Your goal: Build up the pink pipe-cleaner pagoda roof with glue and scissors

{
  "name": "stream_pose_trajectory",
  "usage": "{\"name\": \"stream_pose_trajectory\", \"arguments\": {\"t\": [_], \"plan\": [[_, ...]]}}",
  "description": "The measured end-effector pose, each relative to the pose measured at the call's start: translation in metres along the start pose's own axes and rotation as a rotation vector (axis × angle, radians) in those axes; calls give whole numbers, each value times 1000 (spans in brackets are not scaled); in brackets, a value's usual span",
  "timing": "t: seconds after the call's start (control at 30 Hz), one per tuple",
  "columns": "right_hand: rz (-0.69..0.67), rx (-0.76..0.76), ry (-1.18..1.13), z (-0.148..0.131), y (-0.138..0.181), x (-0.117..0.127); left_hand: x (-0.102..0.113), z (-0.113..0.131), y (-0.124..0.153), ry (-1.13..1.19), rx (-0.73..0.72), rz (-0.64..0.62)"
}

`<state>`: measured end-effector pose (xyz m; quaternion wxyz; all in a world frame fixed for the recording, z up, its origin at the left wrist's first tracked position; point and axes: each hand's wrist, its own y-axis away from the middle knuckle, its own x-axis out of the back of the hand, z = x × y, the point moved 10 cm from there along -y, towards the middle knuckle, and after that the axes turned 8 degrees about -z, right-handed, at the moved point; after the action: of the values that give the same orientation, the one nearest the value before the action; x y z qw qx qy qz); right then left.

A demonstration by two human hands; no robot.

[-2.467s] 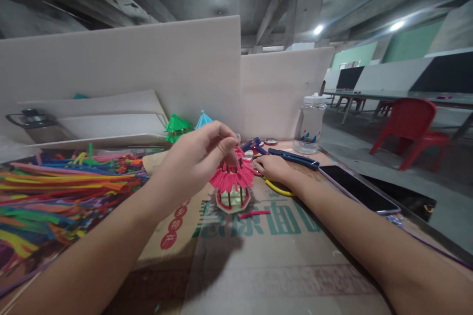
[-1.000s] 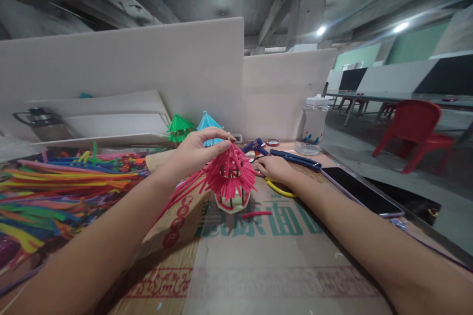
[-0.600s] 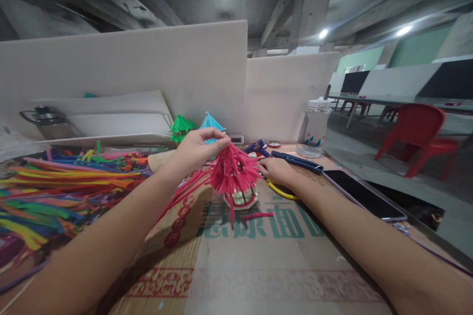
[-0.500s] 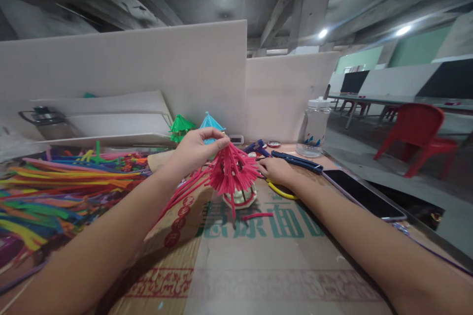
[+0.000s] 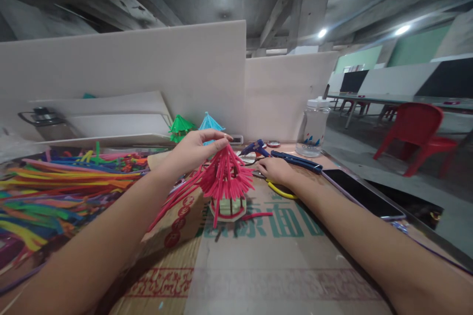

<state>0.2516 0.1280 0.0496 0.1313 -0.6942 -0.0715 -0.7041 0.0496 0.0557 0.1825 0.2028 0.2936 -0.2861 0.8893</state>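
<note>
A small pink pavilion (image 5: 227, 179) made of fuzzy craft stems stands on the cardboard in front of me, with a pale base (image 5: 228, 210) rimmed in pink. My left hand (image 5: 201, 150) is closed at the peak of its roof, thumb and fingers pinching the tip. Long pink stems (image 5: 173, 202) trail out to its left. To the right, my right hand (image 5: 275, 170) lies low with curled fingers over yellow-handled pliers (image 5: 281, 191); the hand hides part of them. A loose pink stem piece (image 5: 258, 214) lies beside the base.
Many coloured craft stems (image 5: 70, 177) are heaped at left. Green (image 5: 182, 125) and blue (image 5: 207, 122) pavilions stand behind my left hand. A glue gun (image 5: 254, 146), a blue-handled tool (image 5: 297, 160), a water bottle (image 5: 312, 128) and a phone (image 5: 362, 192) line the back and right.
The pink pavilion has shifted left and tipped or turned slightly, showing more of its posts and base. My left hand stays at its peak; my right hand has barely moved.
</note>
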Motion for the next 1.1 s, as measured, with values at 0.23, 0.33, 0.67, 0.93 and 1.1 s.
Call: {"name": "stream_pose_trajectory", "arguments": {"t": [0.23, 0.33, 0.67, 0.93, 1.1], "plan": [[-3, 4, 1, 0, -1, 0, -2, -3, 1, -4, -3, -23], [5, 8, 1, -1, 0, 0, -2, -1, -1, -31, -24, -20], [5, 8, -2, -1, 0, 1, -5, -4, 1, 62, 15, -38], [6, 5, 2, -2, 1, 2, -8, -6, -2, 64, -39, -87], [4, 7, 6, -1, 0, 1, -4, -5, -3, 49, -48, -47]]}}
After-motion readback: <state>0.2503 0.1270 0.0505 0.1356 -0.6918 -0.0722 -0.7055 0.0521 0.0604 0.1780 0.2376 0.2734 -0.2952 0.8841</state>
